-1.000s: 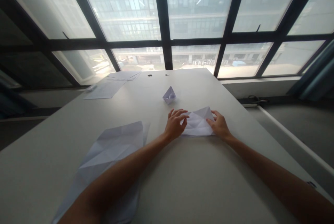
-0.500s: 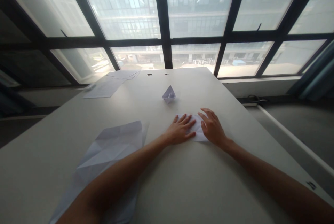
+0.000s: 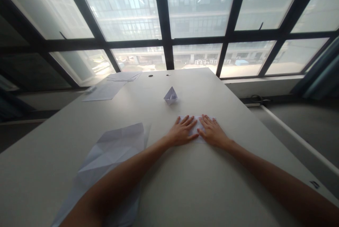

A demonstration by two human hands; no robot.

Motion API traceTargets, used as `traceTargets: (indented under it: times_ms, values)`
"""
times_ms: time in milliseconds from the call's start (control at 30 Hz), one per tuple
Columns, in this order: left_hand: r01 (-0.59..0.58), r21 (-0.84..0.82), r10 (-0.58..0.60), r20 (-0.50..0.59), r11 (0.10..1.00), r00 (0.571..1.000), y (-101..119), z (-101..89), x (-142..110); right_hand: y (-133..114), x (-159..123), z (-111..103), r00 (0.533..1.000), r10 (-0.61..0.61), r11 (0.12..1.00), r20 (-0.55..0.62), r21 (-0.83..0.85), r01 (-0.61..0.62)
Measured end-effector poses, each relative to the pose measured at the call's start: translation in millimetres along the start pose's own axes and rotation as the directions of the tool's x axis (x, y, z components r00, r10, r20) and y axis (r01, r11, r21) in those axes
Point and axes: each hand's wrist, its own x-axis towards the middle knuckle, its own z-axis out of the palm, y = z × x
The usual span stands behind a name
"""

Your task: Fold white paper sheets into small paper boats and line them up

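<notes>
Both hands flat on folded paper, white worktop (image 3: 164,184); no writing legible.
Near: creased sheets (image 3: 113,149) lie under the left forearm. Left hand (image 3: 183,130) and right hand (image 3: 212,131), fingers spread, palms down, cover most of the folded paper (image 3: 199,136), which lies flat between and beneath them. Beyond: paper boat (image 3: 171,96) upright; farther left, loose papers (image 3: 104,89). Far: dark-framed windows (image 3: 197,8), building outside; blue curtain (image 3: 320,75) at right.
</notes>
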Motion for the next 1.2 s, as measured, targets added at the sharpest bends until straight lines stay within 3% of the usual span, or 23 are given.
traceTargets:
  times_ms: [100, 300, 533, 1200]
  values:
    - [0.002, -0.029, -0.002, 0.008, 1.000, 1.000, 1, -3.0, 0, 1, 0, -3, 1.000, -0.013, 1.000, 0.022, -0.001, 0.013]
    - [0.070, 0.001, -0.069, -0.085, 0.998, 0.994, 2, 1.0, 1, 5, 0, -6, 0.997, -0.040, 0.999, 0.061, 0.008, 0.039]
    - [0.070, 0.077, -0.070, -0.008, 0.995, 0.998, -1, 6.1, 1, 4, 0, -8, 0.995, -0.017, 1.000, 0.099, -0.007, 0.017]
    - [0.075, 0.055, -0.074, -0.020, 0.996, 0.997, -1, 6.6, 3, 5, 0, -10, 0.993, -0.058, 0.998, 0.107, 0.001, 0.058]
